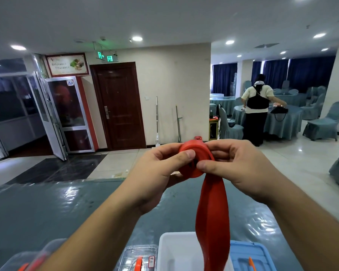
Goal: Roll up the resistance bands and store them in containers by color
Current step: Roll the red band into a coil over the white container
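You hold the red rubber resistance band up in front of you, above the teal plastic-covered tabletop, with both hands on its rolled part. Your left hand curls around the left side of the coil, its thumb pressed on the near face, so that grip is clamped on the band. Your right hand pinches the coil from the right, thumb tip at the centre beside the left thumb, fingers wrapped behind; that grip is clamped on it too. The unrolled tail hangs straight down from between your hands, and its lower end drops in front of the white plastic container. Just right of that sits a blue plastic container; to its left lie clear plastic boxes with orange latches.
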A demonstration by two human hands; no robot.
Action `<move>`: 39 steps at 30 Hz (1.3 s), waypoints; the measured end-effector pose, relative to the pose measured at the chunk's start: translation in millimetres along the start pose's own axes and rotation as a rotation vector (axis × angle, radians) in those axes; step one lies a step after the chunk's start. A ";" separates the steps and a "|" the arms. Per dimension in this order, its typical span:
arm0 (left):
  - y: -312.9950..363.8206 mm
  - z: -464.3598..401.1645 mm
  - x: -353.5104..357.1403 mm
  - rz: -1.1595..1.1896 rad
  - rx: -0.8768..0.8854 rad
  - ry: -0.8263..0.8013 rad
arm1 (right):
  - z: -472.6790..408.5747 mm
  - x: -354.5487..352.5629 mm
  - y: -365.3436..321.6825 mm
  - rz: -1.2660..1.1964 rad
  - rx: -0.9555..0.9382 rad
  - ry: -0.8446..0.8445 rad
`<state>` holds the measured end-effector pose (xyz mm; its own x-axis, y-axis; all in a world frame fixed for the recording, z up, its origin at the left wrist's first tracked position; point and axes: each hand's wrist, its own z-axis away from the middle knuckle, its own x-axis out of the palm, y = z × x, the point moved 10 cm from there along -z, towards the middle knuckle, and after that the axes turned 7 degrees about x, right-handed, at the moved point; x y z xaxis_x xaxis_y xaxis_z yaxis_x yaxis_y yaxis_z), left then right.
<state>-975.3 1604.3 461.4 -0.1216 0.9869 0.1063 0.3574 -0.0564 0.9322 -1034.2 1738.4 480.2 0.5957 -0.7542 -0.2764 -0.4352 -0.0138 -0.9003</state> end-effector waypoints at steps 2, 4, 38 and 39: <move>3.9 -1.9 -0.5 -0.094 0.006 -0.021 | 0.1 -2.1 -2.8 0.022 -0.007 -0.004; 12.6 -3.9 -1.2 -0.266 0.020 -0.069 | 0.6 -1.4 -5.4 0.099 -0.009 -0.030; 39.1 -12.7 -12.7 -0.358 0.116 -0.048 | -1.6 12.6 36.4 -0.326 0.185 -0.162; 37.3 -12.9 -11.2 -0.354 0.111 -0.060 | -1.9 14.0 37.5 -0.299 0.178 -0.163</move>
<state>-972.5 1589.2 499.5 -0.2020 0.9496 -0.2397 0.4014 0.3035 0.8642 -1043.5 1726.1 443.1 0.7841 -0.6199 -0.0300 -0.1107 -0.0921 -0.9896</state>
